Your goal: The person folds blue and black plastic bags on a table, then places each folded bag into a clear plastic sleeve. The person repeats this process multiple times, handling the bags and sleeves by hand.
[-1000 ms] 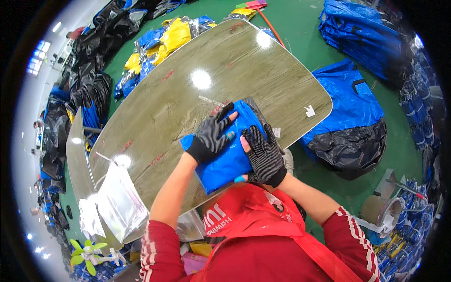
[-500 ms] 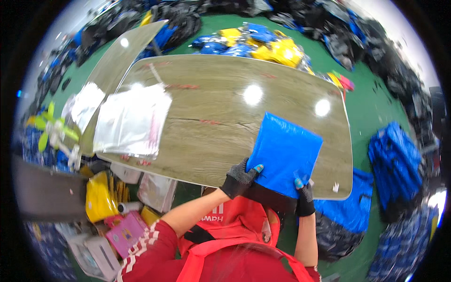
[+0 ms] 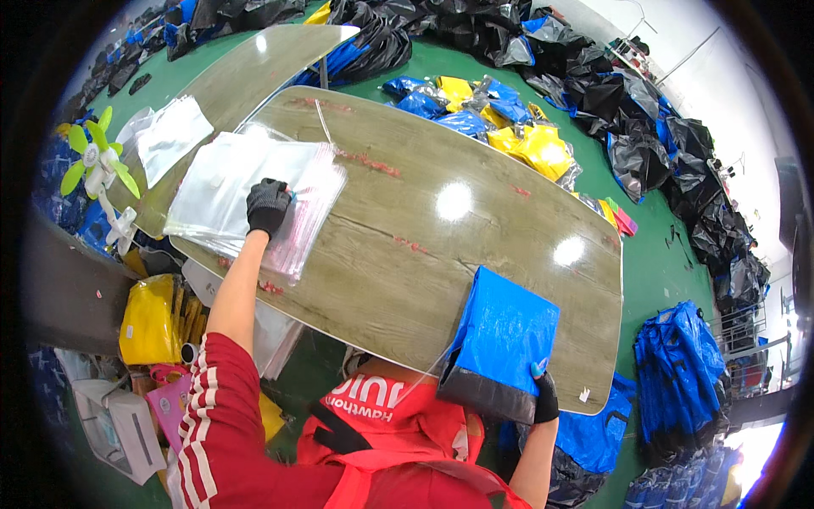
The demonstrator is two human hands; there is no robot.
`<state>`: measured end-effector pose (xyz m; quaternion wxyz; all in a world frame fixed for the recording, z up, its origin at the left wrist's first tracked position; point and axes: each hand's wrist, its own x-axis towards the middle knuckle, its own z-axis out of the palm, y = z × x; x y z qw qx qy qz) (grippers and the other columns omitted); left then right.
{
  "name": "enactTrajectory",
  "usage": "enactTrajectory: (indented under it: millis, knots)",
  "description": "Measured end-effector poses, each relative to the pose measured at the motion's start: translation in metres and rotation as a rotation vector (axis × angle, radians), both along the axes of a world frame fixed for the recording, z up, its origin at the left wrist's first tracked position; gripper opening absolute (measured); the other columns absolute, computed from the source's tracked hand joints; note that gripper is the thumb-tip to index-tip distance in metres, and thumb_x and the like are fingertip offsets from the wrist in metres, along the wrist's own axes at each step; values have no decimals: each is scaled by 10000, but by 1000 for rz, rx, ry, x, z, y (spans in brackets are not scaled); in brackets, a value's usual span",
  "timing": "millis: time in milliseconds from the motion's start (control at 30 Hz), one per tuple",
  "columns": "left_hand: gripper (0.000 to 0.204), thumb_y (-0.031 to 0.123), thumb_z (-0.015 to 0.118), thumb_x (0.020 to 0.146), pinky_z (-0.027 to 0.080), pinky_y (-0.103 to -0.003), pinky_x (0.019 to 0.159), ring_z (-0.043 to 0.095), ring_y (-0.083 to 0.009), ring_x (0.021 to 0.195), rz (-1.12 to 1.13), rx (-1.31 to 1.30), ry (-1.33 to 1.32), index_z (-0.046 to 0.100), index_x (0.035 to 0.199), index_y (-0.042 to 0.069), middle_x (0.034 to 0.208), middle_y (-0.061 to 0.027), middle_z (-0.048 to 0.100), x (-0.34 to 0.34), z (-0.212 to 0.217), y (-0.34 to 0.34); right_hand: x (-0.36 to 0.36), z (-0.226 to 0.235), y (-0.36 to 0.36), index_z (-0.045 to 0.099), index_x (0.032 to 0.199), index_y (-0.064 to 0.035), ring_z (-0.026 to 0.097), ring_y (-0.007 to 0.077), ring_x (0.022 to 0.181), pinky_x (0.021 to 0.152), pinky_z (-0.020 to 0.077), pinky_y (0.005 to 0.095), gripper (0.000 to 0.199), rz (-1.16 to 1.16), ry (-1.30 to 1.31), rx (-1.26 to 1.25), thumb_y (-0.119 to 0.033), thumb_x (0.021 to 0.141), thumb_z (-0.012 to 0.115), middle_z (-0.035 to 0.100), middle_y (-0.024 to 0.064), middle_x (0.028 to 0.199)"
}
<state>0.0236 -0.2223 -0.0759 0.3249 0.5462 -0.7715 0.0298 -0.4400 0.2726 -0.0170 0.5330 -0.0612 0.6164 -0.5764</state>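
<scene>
Wood-grain table [image 3: 407,254], glossy, two lamp glares. Left hand [image 3: 268,206], black glove, fingers curled down on stack of clear plastic bags [image 3: 246,191] at far-left table edge. Right hand [image 3: 543,394] pinches near corner of folded blue bag [image 3: 500,343] at near edge. Yellow and blue packed bags [image 3: 500,119] heaped on green floor beyond; green fan [image 3: 97,157] at left.

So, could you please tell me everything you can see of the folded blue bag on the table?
The blue bag is a flat, folded rectangle of glossy, crinkled plastic-like sheet, blue with a dark grey band along its near edge. It lies on the wood-grain table at the near right edge, its grey end overhanging toward the person. The gloved right hand grips its near right corner; the left hand is away, on a stack of clear bags.
</scene>
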Motion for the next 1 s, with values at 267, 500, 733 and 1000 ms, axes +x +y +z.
enactTrajectory:
  millis: [267,500,733,1000]
  knots:
    - [122,219,605,796,487,-456,778,600,-351,878,84,71,-49,662,812,112,929,-135,636,-2,2,-20,-6,-6,21,480,1331,-24,612,313,1033,895,503,447,667,-122,-88,-139,-333,797,735,602,169,1204]
    - [203,231,537,885,458,-492,717,599,-379,812,-354,185,175,625,826,58,847,-186,630,-104,20,77,-39,24,82,329,1435,-115,591,321,1070,832,543,489,684,-527,290,-234,-320,863,642,544,183,1262]
    - [141,163,625,865,433,-410,885,575,-314,916,-911,428,264,579,912,38,930,-141,619,-219,22,238,-6,62,75,509,1297,-21,583,204,1022,917,481,329,590,-36,391,-29,-94,749,715,597,114,1178]
    - [109,128,579,901,455,-354,839,590,-272,908,-860,611,380,556,932,26,970,-134,635,-199,79,231,71,67,38,500,1324,11,602,205,1037,914,490,348,639,180,109,-19,-210,780,751,617,131,1189]
